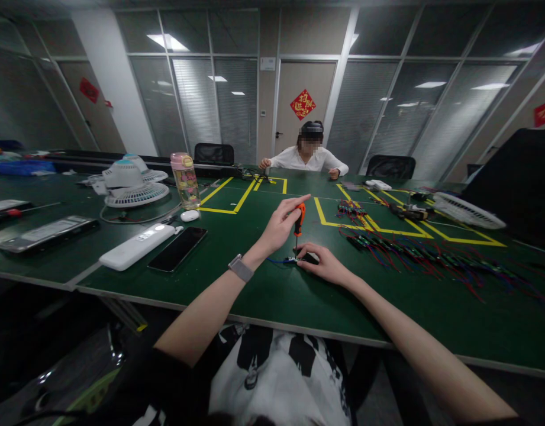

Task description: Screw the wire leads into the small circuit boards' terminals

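An orange-and-black screwdriver (300, 220) stands nearly upright, its shaft pointing down at a small circuit board (290, 260) on the green table. My left hand (279, 226) is closed on the screwdriver's handle with the thumb side, while its fingers reach out straight past the handle's top. Low beside the shaft, my right hand (326, 264) pinches the right end of the board between thumb and fingers. A thin blue wire (276, 260) leaves the board on the left. My fingertips hide part of the board, and the screwdriver's tip is too small to make out.
Several wired circuit boards (425, 253) lie in a row at right. On the left are a black phone (178, 249), a white device (136, 247), a white earbud case (190, 216), a bottle (184, 180) and white fans (134, 183). A co-worker (310, 157) sits across the table.
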A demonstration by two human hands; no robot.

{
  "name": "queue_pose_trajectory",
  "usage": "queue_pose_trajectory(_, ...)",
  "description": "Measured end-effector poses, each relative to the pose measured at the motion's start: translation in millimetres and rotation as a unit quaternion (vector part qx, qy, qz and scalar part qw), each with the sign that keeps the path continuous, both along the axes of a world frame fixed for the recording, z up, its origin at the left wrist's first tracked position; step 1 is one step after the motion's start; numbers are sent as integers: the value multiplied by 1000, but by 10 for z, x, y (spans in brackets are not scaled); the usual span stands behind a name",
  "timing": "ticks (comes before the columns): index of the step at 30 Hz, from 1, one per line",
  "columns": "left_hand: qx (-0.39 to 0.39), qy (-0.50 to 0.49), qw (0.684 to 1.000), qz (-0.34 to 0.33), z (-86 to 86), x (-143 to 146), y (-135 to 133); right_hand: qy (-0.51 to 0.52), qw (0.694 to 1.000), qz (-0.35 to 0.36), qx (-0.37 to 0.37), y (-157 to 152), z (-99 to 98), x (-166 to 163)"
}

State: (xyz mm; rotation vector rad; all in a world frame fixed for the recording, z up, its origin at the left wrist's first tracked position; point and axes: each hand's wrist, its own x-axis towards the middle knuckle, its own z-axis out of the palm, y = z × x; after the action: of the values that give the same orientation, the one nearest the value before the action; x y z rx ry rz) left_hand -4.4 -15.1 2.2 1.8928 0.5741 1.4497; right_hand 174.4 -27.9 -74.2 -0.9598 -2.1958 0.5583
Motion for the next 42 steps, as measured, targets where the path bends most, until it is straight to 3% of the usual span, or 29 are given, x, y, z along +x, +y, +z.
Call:
queue_pose_trajectory(3, -34, -14, 998, -56, 2, 6, -5, -3, 1000, 4, 6, -2, 5, -3)
queue_pose_trajectory(9, 26, -2, 999, 41, -3, 7, -19, 3, 1000, 5, 18, -6, -7, -5)
queue_pose_trajectory(14, -28, -16, 999, -32, 12, 13, -16, 2, 1000, 8, 17, -9, -1, 0)
queue_pose_trajectory(20, 40, -5, 995, 92, -32, 16, 5, 7, 1000, 6, 4, -6, 9, -7)
queue_pose_trajectory(25, -27, -29, 999, -36, -14, 9, 19, 14, 1000, 0, 0, 1, -1, -5)
queue_pose_trajectory(31, 4, -22, 999, 36, -5, 11, 1, 10, 1000, 3, -2, 3, -7, 1)
queue_pose_trajectory(36, -29, -22, 999, -36, -2, 12, 1, 9, 1000, 3, -4, 1, 0, 3)
queue_pose_trajectory(40, 32, 0, 997, 68, -4, 12, -25, 6, 1000, 2, -7, -2, 5, 5)
queue_pose_trajectory(42, 56, 14, 995, 79, -1, 14, -37, 3, 1000, 1, -5, -1, 4, 7)
